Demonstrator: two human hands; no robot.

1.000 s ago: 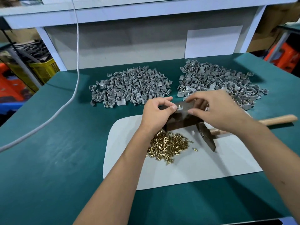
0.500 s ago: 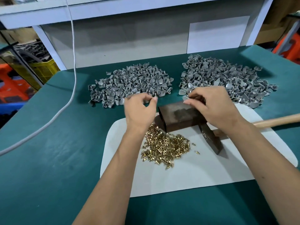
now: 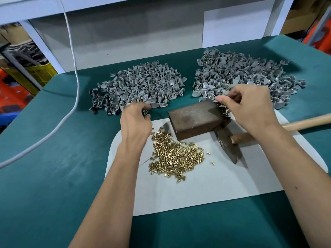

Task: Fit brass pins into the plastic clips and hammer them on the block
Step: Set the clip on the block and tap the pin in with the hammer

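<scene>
A rusty metal block stands on the white sheet, with a heap of brass pins in front of it. My left hand reaches the near edge of the left pile of grey plastic clips, fingers curled on a clip there. My right hand hovers over the block's far right corner, pinching a grey clip between thumb and forefinger. The right pile of clips holds clips with brass showing. The hammer lies right of the block, wooden handle pointing right.
A white cable hangs down and trails across the green table at the left. A white frame and grey back panel close off the far side. Yellow and orange crates stand beyond the left edge.
My left hand has left the block and moved left and away to the left clip pile. My right hand has drifted right, off the block top toward its far corner.
</scene>
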